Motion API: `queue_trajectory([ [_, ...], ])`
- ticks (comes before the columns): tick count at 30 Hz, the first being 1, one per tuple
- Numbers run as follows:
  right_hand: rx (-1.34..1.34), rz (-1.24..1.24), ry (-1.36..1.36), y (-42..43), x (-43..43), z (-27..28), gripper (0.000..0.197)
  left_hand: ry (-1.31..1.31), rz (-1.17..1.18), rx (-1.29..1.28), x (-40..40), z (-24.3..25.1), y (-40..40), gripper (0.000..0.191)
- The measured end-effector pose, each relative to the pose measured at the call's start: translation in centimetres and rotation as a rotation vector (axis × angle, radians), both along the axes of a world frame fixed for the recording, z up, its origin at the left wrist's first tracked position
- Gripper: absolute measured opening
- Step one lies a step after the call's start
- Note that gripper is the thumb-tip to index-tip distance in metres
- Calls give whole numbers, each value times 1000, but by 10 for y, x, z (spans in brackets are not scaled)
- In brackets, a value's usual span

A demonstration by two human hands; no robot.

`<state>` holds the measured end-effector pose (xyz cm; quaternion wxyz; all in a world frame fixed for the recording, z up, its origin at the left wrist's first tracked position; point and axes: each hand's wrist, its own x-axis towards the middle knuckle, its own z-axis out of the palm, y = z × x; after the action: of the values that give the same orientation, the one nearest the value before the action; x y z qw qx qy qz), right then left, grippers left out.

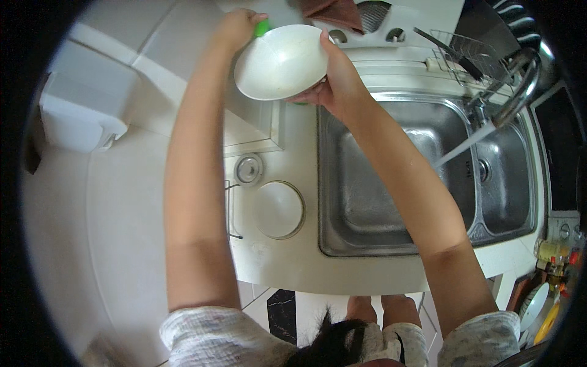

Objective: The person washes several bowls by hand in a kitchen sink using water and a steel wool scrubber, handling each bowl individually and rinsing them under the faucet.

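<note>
My right hand (337, 78) grips a white oval dish (282, 64) by its right edge, thumb on the upper rim and fingers beneath. The dish is tilted above the far end of the counter, left of the sink. My left hand (236, 30) is at its upper left and pinches a small bright green object (261, 28) close to the rim. Most of that object is hidden, so its kind is unclear. Water runs from the curved metal faucet (527, 87) into the stainless steel double sink (367, 192), passing behind my right forearm.
On the near counter (293, 270) are a round white dish (279, 209) and a small clear round lid (248, 169). A wire rack (479, 50) holding a black-handled utensil (470, 68) stands behind the faucet. A brown cloth (335, 13) lies at the back. Leftward is a white bin (87, 105).
</note>
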<state>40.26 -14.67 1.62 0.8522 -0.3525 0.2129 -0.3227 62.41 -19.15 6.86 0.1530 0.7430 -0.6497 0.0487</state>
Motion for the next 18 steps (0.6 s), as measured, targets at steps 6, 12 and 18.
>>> queue_trajectory([
  [6,-18,-35,79,21,-68,-49,66,-433,15,-261,5,-11,18,36],
  [12,47,-191,330,38,-161,-104,67,243,35,-635,-161,-38,97,32],
  [18,87,-278,394,52,-209,-128,66,244,110,140,-254,-187,165,28],
])
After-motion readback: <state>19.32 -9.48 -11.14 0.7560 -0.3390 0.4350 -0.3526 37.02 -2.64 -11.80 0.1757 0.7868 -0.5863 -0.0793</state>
